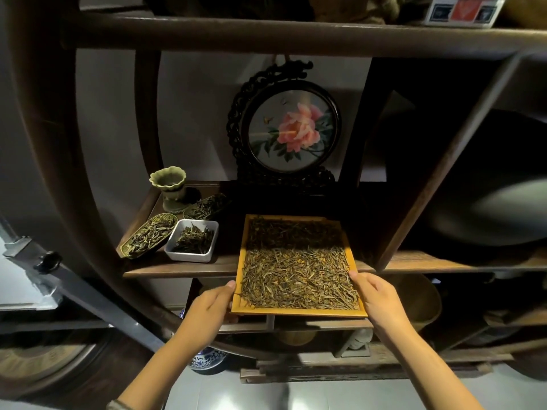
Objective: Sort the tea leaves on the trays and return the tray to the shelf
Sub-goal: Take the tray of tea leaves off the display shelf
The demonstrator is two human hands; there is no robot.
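Far left on the shelf (183, 269): brass leaf-shaped dish (148, 235) of tea, green ceramic vase (170, 186) behind it, a second leaf dish (204, 209) further back, then a white square dish (191, 240) of leaves just beside the tray's left edge.

Left hand (207, 303) grips the near-left side of the wooden tray (297, 312), thumb on the rim, fingers (233, 318) curled under. Tray carries an even layer of tea leaves (299, 279). Its far half is already over the shelf board, near half overhanging toward the person, roughly level. Two-sided grip makes sense: keeps it flat so loose leaves don't slide off.

Right hand (376, 297) mirrors it on the near-right side, thumb over the rim, fingers wrapped below; can't tell how far they reach under.

Looks like the return-to-shelf step, mostly done; a push inward is left.

Obstacles: white dish close on the left, little slack there. Round embroidered peony screen (284, 125) on a dark carved stand sits straight behind, limits depth. Shelf upright (444, 161) slants down on the right, near the tray's far-right corner.
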